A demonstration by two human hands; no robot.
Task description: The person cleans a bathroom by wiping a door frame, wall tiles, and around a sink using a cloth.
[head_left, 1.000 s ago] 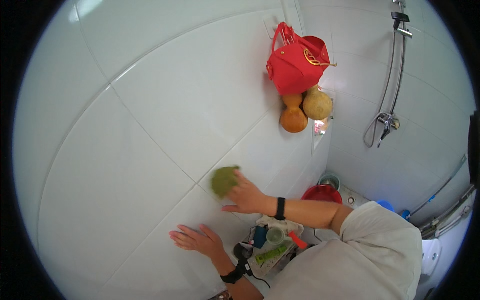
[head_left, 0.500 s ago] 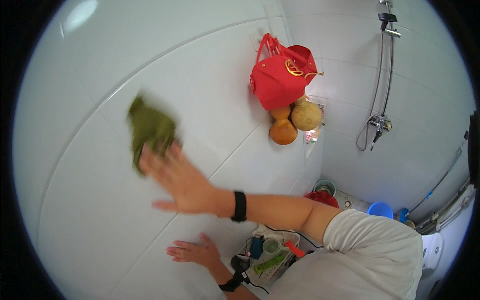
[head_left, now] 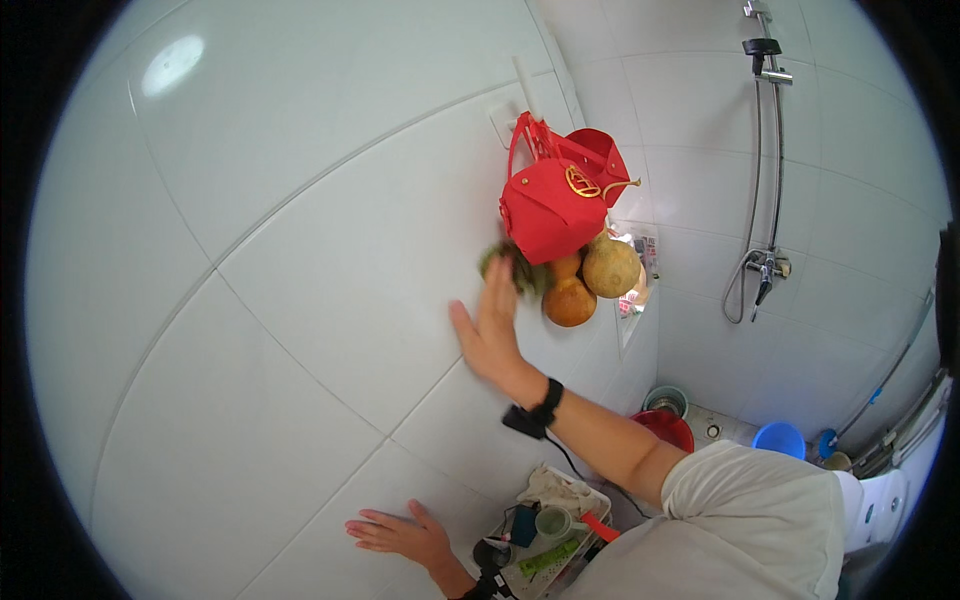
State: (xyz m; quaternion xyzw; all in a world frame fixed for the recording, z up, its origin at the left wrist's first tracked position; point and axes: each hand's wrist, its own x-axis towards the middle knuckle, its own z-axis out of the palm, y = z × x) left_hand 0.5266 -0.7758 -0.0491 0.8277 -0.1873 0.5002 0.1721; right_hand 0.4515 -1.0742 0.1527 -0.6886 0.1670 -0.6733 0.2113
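Observation:
My right hand [head_left: 492, 320] presses an olive-green cloth [head_left: 530, 275] to the white tiled wall [head_left: 330, 300], beneath a hanging red bag [head_left: 555, 205]. The cloth is blurred and partly covered by my fingers and the bag. Beside it hang an orange-brown gourd [head_left: 570, 302] and a paler gourd [head_left: 610, 268]; whether the cloth touches them I cannot tell. Lower down, my left hand [head_left: 405, 538] rests flat on the wall, fingers stretched and holding nothing. Black bands circle both wrists, and a dark cable runs from the right one.
A white basket [head_left: 600, 492] below my arms holds a cup, a green item and other small things. Farther off are a red basin [head_left: 668, 428], a blue basin [head_left: 778, 440] and a shower fitting [head_left: 768, 265] on the far wall.
My right hand has swept the cloth rightward across the wall, from the open tile at left to beneath the red bag. My left hand stays on the wall. The view has shifted slightly.

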